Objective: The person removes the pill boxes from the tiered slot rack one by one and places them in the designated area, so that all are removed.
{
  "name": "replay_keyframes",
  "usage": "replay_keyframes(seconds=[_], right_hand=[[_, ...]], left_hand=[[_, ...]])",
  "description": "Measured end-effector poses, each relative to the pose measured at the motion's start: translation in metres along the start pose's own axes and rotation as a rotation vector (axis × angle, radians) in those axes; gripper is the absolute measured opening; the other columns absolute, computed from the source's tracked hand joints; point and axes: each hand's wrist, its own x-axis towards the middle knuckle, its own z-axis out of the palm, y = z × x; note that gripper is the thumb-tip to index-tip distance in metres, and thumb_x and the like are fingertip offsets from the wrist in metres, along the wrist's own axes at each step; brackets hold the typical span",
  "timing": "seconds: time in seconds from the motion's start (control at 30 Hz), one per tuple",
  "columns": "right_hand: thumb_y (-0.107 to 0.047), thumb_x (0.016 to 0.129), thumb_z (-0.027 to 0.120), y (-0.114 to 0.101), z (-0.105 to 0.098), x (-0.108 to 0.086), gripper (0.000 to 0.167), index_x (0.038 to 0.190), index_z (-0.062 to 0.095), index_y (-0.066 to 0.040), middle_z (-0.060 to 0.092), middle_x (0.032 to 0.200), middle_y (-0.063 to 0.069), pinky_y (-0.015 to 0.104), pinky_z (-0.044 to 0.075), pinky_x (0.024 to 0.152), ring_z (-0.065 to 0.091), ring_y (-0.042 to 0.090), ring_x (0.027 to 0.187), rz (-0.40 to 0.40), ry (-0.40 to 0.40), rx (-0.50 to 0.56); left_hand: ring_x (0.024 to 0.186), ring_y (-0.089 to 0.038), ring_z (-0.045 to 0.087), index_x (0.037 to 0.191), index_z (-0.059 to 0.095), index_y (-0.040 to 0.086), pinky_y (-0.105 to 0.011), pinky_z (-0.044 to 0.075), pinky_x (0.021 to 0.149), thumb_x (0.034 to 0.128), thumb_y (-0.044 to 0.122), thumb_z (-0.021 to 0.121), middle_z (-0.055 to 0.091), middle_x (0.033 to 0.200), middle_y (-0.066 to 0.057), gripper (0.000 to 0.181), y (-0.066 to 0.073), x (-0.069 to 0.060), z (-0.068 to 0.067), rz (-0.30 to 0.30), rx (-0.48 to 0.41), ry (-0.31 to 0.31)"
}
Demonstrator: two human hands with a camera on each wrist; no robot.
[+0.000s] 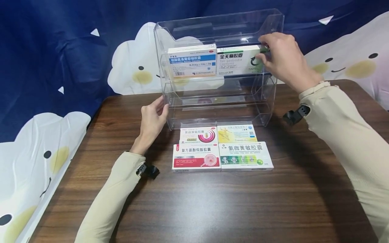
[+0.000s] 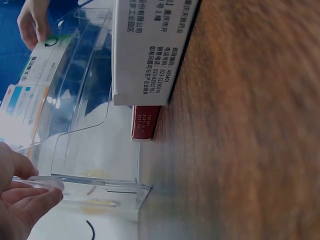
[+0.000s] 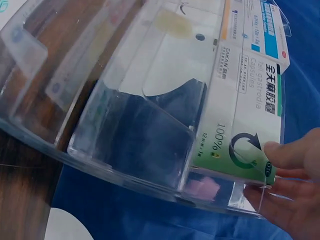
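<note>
Clear plastic formed the rack (image 1: 218,89), and in its upper tier was the green box (image 1: 237,60), just beside the blue box (image 1: 192,62). The right hand (image 1: 281,55) pinched the green box's right end between thumb and fingers; the left hand (image 1: 151,119) gripped the rack's left side. I judged the green box light and stiff, of smooth card easily dented, best taken gently by its end.

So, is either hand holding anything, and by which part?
Yes: the right hand pinches the green-and-white capsule box by its green end; the left hand grips the clear rack by its left side wall.
</note>
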Motion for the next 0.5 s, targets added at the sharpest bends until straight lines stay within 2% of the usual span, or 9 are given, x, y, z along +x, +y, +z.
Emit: replay_keyframes(seconds=[0.07,0.2,0.37,0.5], right_hand=[[-0.007,0.094,0.060,0.0014,-0.0004,0.0029,0.034,0.120,0.056,0.015,0.059,0.112,0.033,0.056,0.049,0.082,0.056,0.043,0.096,-0.022,-0.015,0.002],[-0.008,0.095,0.059,0.0039,-0.0002,0.0071,0.033,0.119,0.057,0.015,0.060,0.112,0.032,0.052,0.048,0.077,0.054,0.040,0.092,-0.025,-0.064,0.006],[-0.010,0.095,0.060,0.0062,-0.0016,0.0095,0.029,0.111,0.061,0.014,0.062,0.105,0.030,0.050,0.048,0.071,0.054,0.037,0.087,-0.040,-0.062,-0.007],[-0.009,0.096,0.058,0.0064,-0.0073,0.0095,0.027,0.109,0.060,0.014,0.060,0.105,0.029,0.049,0.051,0.071,0.055,0.037,0.088,0.006,-0.061,0.003]], left_hand=[[0.098,-0.033,0.068,0.120,0.060,-0.013,-0.033,0.059,0.081,0.0898,-0.003,0.059,0.065,0.109,-0.027,0.032,0.0006,0.0004,-0.0005,-0.002,0.006,0.002],[0.099,-0.034,0.067,0.120,0.060,-0.013,-0.033,0.059,0.082,0.0899,-0.003,0.059,0.065,0.110,-0.027,0.032,0.0034,-0.0004,-0.0011,-0.022,0.013,-0.006],[0.100,-0.033,0.067,0.120,0.060,-0.013,-0.032,0.059,0.082,0.0902,-0.003,0.059,0.065,0.110,-0.026,0.032,0.0053,-0.0009,0.0000,-0.023,0.014,-0.006],[0.099,-0.033,0.067,0.120,0.060,-0.014,-0.032,0.059,0.082,0.0896,-0.003,0.059,0.065,0.109,-0.027,0.032,0.0067,-0.0009,0.0009,-0.016,0.005,-0.005]])
